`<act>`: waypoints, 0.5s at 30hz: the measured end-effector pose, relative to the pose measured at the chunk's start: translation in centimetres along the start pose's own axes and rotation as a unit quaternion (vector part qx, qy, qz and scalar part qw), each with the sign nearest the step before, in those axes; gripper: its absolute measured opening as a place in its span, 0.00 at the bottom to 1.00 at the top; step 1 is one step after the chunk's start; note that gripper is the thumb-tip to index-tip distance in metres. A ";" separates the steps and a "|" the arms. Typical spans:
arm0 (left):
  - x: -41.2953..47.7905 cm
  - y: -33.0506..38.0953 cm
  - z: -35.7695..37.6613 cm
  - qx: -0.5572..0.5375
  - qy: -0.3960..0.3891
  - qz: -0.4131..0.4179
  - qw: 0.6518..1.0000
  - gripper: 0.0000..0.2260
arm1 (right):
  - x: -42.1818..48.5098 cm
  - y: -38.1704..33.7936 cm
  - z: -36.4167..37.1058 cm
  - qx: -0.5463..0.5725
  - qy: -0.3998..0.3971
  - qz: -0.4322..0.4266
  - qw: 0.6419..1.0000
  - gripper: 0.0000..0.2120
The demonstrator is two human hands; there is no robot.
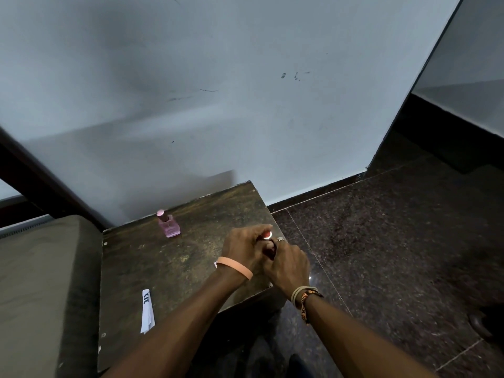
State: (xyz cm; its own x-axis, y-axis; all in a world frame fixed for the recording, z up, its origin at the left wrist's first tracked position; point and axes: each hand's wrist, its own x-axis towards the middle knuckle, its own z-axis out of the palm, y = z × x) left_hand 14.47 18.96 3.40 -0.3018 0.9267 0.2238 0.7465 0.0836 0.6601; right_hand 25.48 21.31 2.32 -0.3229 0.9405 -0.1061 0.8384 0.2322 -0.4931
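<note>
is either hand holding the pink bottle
No, the pink bottle stands alone on the table, apart from the left hand and right hand, which both grip a small red bottle.

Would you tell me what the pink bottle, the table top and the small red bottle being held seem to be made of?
Pink bottle: likely glass, clear and glossy. Table top: probably wood or laminate, dark, worn, chipped edges. Small red bottle: perhaps glass, dark and shiny, with a glossy red cap; largely hidden.

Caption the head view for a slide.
Left hand and right hand grip a small red-capped bottle over a brown table; pink bottle stands apart.
</note>
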 end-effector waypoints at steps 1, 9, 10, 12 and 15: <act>0.1 -0.1 0.0 -0.001 0.009 -0.012 1.000 0.14 | 0.0 0.0 0.0 0.000 -0.002 -0.001 1.000 0.13; -0.3 0.0 0.0 -0.008 -0.016 0.009 1.000 0.20 | -0.1 0.1 -0.1 -0.002 -0.001 -0.005 1.000 0.12; -0.2 -0.1 0.0 -0.004 -0.010 0.005 1.000 0.18 | 0.0 0.0 -0.1 -0.005 0.000 -0.005 1.000 0.12; 0.0 -0.3 -0.2 -0.009 0.006 -0.018 1.000 0.15 | -0.1 0.0 -0.2 -0.003 0.002 -0.007 1.000 0.11; 0.0 -0.1 -0.4 -0.013 -0.004 -0.010 1.000 0.20 | -0.2 -0.2 -0.1 0.005 0.006 -0.010 1.000 0.10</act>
State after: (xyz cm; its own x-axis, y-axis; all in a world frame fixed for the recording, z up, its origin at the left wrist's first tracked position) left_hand 14.21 18.80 3.63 -0.3122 0.9278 0.2042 0.7239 0.0932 0.6836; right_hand 25.43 21.15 2.57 -0.3344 0.9386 -0.0853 0.8277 0.2491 -0.5029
